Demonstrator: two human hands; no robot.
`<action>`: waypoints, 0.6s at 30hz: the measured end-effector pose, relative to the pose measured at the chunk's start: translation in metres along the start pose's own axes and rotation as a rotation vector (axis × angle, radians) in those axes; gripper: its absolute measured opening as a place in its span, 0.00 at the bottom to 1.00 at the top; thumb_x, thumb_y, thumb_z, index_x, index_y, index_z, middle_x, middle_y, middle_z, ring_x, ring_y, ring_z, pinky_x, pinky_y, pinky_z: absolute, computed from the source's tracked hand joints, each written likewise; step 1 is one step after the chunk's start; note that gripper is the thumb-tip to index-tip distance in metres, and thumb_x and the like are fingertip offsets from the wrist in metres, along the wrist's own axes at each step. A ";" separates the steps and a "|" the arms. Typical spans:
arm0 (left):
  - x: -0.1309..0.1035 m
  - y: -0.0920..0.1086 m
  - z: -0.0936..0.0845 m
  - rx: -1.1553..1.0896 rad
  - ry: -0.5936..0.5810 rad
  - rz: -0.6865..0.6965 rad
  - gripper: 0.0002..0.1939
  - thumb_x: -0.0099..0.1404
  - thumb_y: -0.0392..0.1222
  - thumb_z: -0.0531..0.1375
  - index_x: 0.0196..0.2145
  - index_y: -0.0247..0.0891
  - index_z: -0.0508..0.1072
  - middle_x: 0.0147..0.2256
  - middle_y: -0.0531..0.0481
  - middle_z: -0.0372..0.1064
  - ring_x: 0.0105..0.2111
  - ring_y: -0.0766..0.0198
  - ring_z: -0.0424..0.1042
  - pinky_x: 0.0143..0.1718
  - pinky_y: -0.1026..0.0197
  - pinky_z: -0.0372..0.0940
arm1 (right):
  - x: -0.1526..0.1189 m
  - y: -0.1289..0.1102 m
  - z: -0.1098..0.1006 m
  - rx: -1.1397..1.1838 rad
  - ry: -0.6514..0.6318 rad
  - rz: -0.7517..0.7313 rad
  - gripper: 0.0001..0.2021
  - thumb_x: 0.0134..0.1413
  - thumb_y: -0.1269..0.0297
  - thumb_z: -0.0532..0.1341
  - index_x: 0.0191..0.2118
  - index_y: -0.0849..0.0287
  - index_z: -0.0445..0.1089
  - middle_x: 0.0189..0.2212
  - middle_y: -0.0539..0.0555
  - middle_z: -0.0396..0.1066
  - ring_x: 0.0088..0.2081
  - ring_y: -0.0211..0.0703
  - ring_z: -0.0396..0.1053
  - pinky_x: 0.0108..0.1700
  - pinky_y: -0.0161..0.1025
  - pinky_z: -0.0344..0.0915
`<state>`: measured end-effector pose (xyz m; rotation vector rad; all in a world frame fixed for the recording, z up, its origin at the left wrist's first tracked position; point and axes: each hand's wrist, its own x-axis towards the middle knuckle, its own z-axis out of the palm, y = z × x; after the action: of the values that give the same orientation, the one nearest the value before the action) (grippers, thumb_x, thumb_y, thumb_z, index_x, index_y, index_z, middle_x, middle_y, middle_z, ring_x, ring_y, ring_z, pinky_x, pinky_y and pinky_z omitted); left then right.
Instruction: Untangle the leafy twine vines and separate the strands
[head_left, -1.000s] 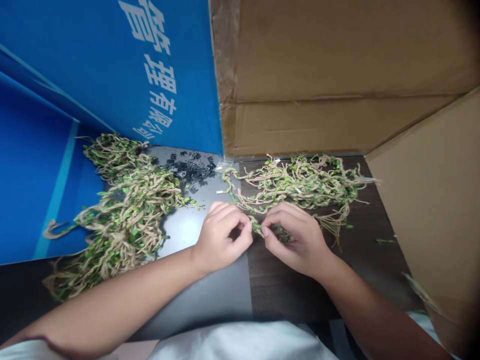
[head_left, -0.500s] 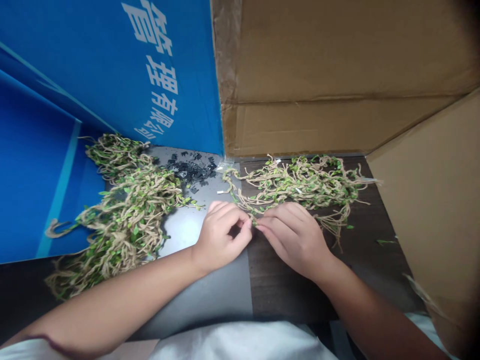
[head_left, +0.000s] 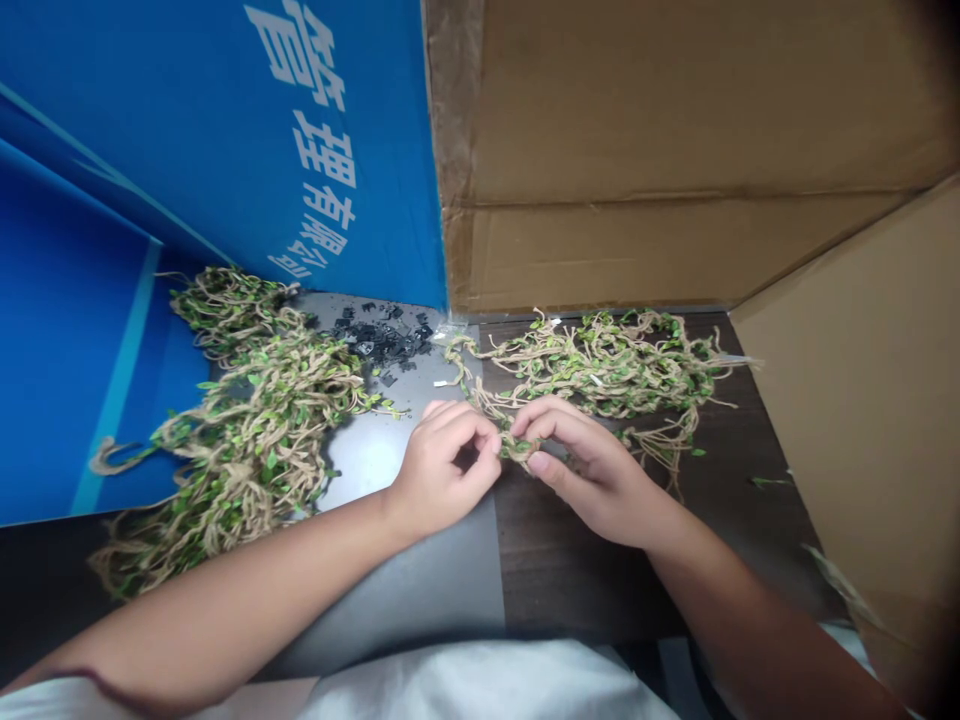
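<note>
My left hand [head_left: 444, 468] is closed in a pinch, thumb against forefinger, on the end of a twine garland with small green leaves [head_left: 516, 447]. My right hand [head_left: 592, 470] is curled around the same garland just to the right, its thumb and forefinger on either side of the strand and a gap showing between them. Part of the strand runs under the right palm and is hidden. Just beyond both hands lies a pile of similar leafy twine garlands [head_left: 615, 365], with a few small white tags among them.
On the left, a larger heap of leafy twine [head_left: 277, 430] leans against a blue panel [head_left: 360, 60] with white characters. Small black plastic pieces [head_left: 390, 340] lie scattered on the grey surface. Cardboard walls [head_left: 637, 250] stand behind and to the right of the dark wood-grain top [head_left: 585, 580].
My right thumb and forefinger have spread from a tight pinch, showing more of the garland between the hands. My left hand keeps its pinch in nearly the same place.
</note>
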<state>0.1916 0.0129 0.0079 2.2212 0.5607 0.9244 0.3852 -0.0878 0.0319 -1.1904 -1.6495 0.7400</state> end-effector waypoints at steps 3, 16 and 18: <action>0.000 0.000 0.000 -0.003 0.005 0.020 0.07 0.69 0.32 0.59 0.32 0.37 0.70 0.29 0.55 0.68 0.32 0.67 0.66 0.41 0.59 0.58 | 0.000 0.001 0.001 -0.005 0.010 0.022 0.02 0.72 0.69 0.60 0.42 0.56 0.68 0.47 0.57 0.72 0.49 0.45 0.72 0.51 0.44 0.71; -0.002 0.002 0.000 0.072 -0.001 0.041 0.08 0.70 0.33 0.60 0.31 0.37 0.69 0.28 0.54 0.67 0.31 0.66 0.66 0.41 0.58 0.58 | -0.004 0.006 0.008 -0.670 0.135 -0.253 0.05 0.69 0.73 0.64 0.47 0.58 0.73 0.43 0.56 0.78 0.44 0.47 0.73 0.47 0.46 0.67; -0.002 0.001 0.000 0.079 0.000 0.030 0.08 0.70 0.34 0.60 0.31 0.37 0.69 0.28 0.54 0.68 0.31 0.66 0.66 0.41 0.59 0.58 | -0.004 0.003 0.007 -0.559 0.147 -0.210 0.05 0.69 0.74 0.63 0.46 0.58 0.73 0.43 0.56 0.77 0.45 0.46 0.72 0.49 0.45 0.67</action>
<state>0.1905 0.0107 0.0076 2.3054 0.5747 0.9322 0.3800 -0.0896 0.0253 -1.3808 -1.8792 0.0482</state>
